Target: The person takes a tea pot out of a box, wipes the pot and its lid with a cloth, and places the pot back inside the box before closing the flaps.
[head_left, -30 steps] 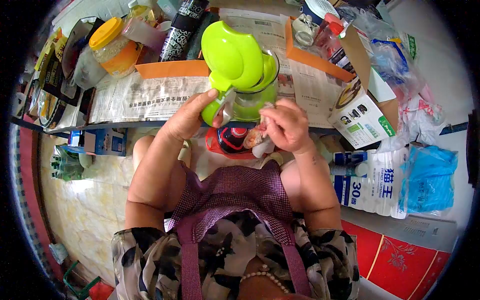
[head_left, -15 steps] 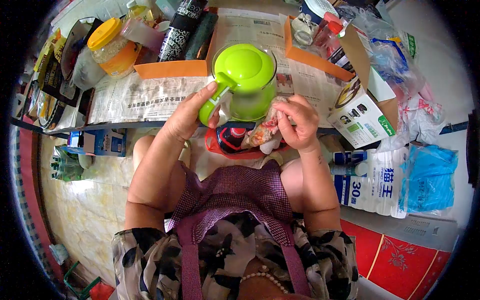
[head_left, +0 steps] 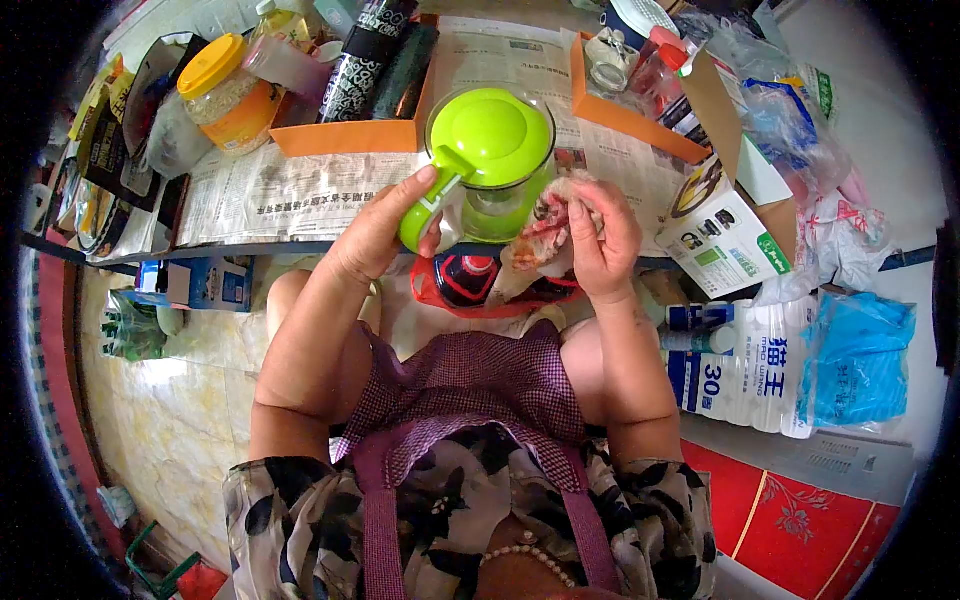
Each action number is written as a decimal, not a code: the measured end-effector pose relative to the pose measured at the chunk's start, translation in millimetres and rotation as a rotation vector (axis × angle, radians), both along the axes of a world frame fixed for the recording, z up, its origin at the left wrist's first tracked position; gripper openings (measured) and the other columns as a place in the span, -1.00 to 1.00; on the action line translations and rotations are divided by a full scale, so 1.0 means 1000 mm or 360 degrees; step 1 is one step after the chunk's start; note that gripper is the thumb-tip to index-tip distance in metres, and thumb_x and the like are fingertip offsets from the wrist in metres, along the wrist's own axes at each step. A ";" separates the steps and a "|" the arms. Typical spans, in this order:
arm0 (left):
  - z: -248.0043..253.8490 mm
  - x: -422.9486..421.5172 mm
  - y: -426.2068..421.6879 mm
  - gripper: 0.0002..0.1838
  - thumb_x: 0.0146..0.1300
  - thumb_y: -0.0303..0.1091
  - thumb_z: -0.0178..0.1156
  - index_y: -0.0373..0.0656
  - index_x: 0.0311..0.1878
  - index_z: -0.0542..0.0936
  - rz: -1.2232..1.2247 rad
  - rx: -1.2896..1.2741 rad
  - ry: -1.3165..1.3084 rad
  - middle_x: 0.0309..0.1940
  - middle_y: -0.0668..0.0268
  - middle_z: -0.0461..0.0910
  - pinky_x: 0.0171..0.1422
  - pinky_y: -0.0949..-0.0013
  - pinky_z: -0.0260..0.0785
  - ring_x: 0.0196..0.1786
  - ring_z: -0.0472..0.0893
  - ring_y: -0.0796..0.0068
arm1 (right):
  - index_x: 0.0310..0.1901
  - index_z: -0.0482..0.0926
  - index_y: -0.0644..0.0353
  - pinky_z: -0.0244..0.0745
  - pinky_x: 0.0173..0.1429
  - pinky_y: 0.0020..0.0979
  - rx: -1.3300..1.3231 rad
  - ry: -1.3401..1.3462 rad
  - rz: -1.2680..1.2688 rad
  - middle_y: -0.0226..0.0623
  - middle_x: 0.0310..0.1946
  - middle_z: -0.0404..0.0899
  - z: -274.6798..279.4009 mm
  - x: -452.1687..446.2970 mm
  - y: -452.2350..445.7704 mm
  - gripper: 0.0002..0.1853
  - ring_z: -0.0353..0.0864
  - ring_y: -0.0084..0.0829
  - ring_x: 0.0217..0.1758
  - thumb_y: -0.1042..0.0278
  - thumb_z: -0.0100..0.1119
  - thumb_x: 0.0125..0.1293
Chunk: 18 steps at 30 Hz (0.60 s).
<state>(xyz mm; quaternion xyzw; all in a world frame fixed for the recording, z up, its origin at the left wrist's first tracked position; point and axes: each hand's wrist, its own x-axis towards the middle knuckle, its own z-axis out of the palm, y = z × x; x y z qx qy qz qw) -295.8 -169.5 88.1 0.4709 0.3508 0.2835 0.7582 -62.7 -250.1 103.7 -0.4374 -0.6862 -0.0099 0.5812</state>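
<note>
A clear pitcher with a bright green lid (head_left: 490,130) and green handle stands on the newspaper-covered shelf, near its front edge. My left hand (head_left: 385,225) is closed around the pitcher's handle. Bunched in my right hand (head_left: 606,235) is a patterned cloth (head_left: 545,235), pinched between thumb and fingers, with its lower end hanging past the shelf edge. The cloth is close to the pitcher's right side; whether it touches the glass I cannot tell. Below the edge, a red bag (head_left: 430,290) with dark items lies partly hidden behind the cloth.
Orange boxes (head_left: 345,138) hold dark rolls at left and small bottles (head_left: 660,75) at right. A yellow-lidded jar (head_left: 225,95) stands far left. An open printed carton (head_left: 725,225) juts over the right edge. Below it are a white jug (head_left: 755,365) and a blue bag (head_left: 858,360).
My right hand has turned and the cloth has bunched up higher, slightly away from the pitcher's front. The pitcher and my left hand have barely moved.
</note>
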 end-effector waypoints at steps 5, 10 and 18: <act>0.001 -0.001 0.000 -0.45 0.23 0.20 -0.02 -0.21 -0.35 0.49 -0.0038 -0.0049 -0.0100 -0.71 0.29 0.44 -0.45 0.48 0.29 -0.66 0.43 0.50 | -0.09 0.50 0.25 0.43 0.03 -0.33 -0.0150 0.0086 -0.0013 -0.17 -0.18 0.60 -0.005 -0.001 0.000 -0.77 0.59 -0.23 -0.11 0.54 0.11 0.18; 0.004 0.001 0.000 -0.47 0.23 0.17 -0.02 -0.21 -0.38 0.48 -0.0014 -0.0088 -0.0118 -0.73 0.29 0.43 -0.49 0.48 0.28 -0.67 0.42 0.50 | 0.05 0.41 0.27 0.30 0.19 -0.27 -0.0247 0.0054 -0.0020 -0.10 0.01 0.49 -0.018 -0.002 0.007 -0.64 0.47 -0.16 0.08 0.45 0.12 0.20; 0.008 0.000 0.000 -0.47 0.23 0.15 -0.05 -0.22 -0.41 0.49 -0.0028 -0.0078 -0.0147 -0.75 0.30 0.42 -0.51 0.46 0.29 -0.68 0.42 0.49 | 0.10 0.36 0.29 0.23 0.25 -0.24 -0.0309 0.0019 0.0042 -0.08 0.06 0.44 -0.019 -0.002 0.007 -0.58 0.40 -0.12 0.15 0.38 0.13 0.20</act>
